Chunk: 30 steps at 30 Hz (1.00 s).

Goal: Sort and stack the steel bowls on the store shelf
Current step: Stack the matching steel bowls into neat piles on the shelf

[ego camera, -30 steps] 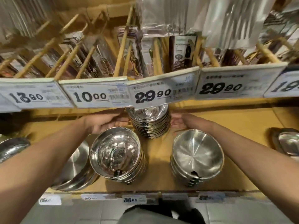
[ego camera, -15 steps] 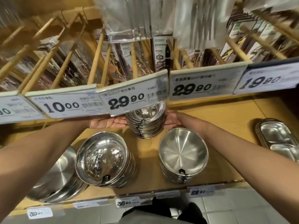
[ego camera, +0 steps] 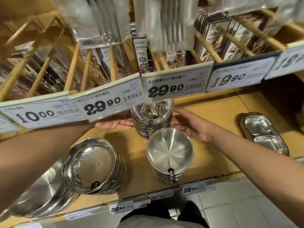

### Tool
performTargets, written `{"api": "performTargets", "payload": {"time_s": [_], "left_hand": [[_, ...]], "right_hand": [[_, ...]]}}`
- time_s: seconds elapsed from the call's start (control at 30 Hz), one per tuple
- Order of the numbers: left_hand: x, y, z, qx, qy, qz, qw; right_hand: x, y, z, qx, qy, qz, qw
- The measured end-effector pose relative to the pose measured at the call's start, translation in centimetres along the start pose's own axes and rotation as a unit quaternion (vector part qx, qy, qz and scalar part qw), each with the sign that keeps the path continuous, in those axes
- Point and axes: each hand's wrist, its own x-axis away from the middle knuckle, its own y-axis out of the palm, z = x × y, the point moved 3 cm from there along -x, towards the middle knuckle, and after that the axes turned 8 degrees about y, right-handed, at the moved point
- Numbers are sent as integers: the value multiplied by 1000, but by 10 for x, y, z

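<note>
A tall stack of small steel bowls (ego camera: 152, 118) stands at the back of the wooden shelf (ego camera: 213, 112), partly under the price-tag rail. My left hand (ego camera: 115, 124) lies flat against the stack's left side, fingers straight. My right hand (ego camera: 189, 125) presses its right side, fingers extended. In front stands a shorter stack of brushed steel bowls (ego camera: 169, 153). A stack of shinier, wider bowls (ego camera: 93, 165) sits at the front left, tilted toward me.
Large steel plates (ego camera: 42, 191) lean at the far left. Divided steel trays (ego camera: 263, 134) lie at the right. The upper shelf's price-tag rail (ego camera: 148, 91) overhangs the back stack, with packaged cutlery on wooden pegs above. The shelf's front edge carries price labels (ego camera: 121, 208).
The view has shifted right and closer. Both hands have closed in from either side until they touch the back stack of bowls.
</note>
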Motion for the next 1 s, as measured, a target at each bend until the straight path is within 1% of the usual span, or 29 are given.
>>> {"api": "performTargets", "payload": {"time_s": [0.03,0.07,0.1,0.17,0.2,0.43,0.5,0.53,0.63,0.77,1.0], "left_hand": [[1,5,3,-19,12,13,1000],[0,8,5,-15,16,14,1000],[0,15,8,-20,14,-1,1000],[-2,25,12,-14,-18,-69,997],[-4,30,13,-11,-33,-84,996],[-22,79,20,-42,-9,-99,994],[-29,90,20,-46,-13,-93,995],[-30,97,19,-46,-14,-102,994],[-30,119,20,-44,-4,-170,985],[-37,136,23,-37,-27,-213,976],[-44,153,34,-60,-70,-195,977]], "right_hand": [[4,-5,2,-3,1,6,1000],[8,-10,3,-6,2,17,1000],[11,-16,5,-10,4,33,999],[20,-28,9,-26,9,61,998],[24,-33,10,-36,10,69,997],[59,-68,20,-86,14,89,992],[67,-77,25,-97,15,96,991],[71,-81,28,-103,14,100,990],[82,-93,35,-119,11,111,987],[96,-105,43,-127,7,118,985],[118,-115,49,-131,9,134,982]]}}
